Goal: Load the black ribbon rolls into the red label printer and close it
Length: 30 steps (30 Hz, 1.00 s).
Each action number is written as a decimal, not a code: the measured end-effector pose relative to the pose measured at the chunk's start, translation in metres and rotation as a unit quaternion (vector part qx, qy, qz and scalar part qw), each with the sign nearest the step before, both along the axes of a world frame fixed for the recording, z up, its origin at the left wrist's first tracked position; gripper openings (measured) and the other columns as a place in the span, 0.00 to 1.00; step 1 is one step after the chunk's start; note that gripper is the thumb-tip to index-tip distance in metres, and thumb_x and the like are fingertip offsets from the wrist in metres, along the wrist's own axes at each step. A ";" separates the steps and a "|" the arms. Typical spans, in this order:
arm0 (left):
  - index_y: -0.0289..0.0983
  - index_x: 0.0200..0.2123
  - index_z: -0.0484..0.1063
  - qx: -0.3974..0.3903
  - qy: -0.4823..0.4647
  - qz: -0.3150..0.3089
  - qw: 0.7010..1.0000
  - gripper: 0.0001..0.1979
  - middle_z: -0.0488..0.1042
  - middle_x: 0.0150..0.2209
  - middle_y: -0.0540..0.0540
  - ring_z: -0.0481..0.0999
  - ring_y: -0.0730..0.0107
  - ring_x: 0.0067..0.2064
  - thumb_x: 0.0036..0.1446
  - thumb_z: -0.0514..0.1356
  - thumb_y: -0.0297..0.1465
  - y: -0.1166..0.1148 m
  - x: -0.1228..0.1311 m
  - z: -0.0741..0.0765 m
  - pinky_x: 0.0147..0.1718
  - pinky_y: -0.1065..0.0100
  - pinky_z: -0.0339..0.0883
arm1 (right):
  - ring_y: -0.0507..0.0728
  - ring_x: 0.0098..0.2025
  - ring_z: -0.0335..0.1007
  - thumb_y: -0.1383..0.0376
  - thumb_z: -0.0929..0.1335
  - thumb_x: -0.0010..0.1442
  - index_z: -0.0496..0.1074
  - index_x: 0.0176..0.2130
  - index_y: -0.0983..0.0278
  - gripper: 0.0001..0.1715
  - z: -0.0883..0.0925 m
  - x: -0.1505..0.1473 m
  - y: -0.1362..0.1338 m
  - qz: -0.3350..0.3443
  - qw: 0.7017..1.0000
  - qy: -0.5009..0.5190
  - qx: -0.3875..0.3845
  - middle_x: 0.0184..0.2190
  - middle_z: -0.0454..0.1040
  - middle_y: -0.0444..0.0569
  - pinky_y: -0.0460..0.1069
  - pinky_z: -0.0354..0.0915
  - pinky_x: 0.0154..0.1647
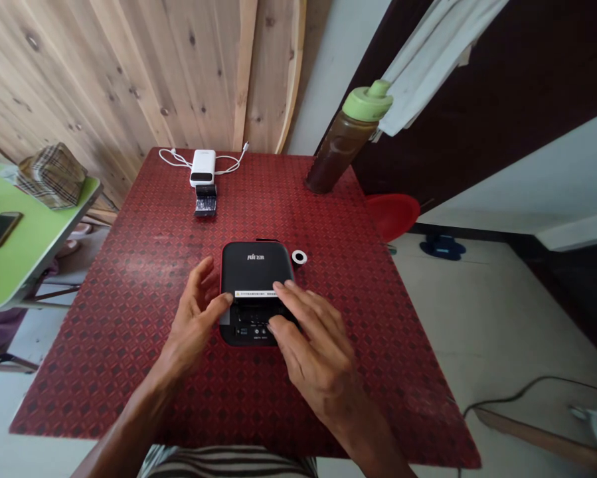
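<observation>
A black rounded box-like device (pixel 255 269) with red edges lies on the red patterned table (pixel 143 292). A white label strip crosses it, and its lower part shows a dark recess and small printed icons. My left hand (pixel 193 318) is at its left side, fingers apart, thumb tip touching the edge near the label. My right hand (pixel 313 332) rests over the lower right of the device, fingers extended, the index fingertip at the label's right end and the thumb by the recess. Just right of the device sits a small white ring-shaped roll (pixel 299 257).
A white power bank (pixel 203 166) with cables and a small black item (pixel 206 201) lie at the back left. A brown bottle (pixel 341 143) with a green lid stands back right. A green table (pixel 24 259) holds a phone (pixel 0 230) and a plaid pouch (pixel 54 176).
</observation>
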<state>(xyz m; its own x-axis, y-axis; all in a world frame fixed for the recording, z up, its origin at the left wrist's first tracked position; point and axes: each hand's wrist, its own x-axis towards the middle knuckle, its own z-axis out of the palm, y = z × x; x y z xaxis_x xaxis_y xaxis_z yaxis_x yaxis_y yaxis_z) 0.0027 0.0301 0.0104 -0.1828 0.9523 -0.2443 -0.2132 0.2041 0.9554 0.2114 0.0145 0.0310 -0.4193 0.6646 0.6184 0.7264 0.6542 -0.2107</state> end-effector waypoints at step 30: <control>0.45 0.67 0.76 -0.003 0.016 -0.029 0.999 0.29 0.78 0.68 0.40 0.77 0.44 0.69 0.64 0.70 0.40 -0.031 -0.004 -0.006 0.65 0.47 0.72 | 0.61 0.47 0.89 0.56 0.67 0.78 0.73 0.63 0.60 0.19 -0.044 0.012 -0.045 -0.151 0.933 0.244 -0.217 0.51 0.87 0.56 0.53 0.85 0.45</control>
<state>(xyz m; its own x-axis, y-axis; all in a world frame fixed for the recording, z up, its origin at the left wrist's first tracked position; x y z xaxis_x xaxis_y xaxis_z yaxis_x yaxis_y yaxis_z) -0.0015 -0.0013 0.0040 -0.1361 0.9601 -0.2443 -0.1695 0.2204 0.9606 0.2230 -0.0310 -0.0127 0.0880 0.9390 0.3324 0.6126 0.2121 -0.7614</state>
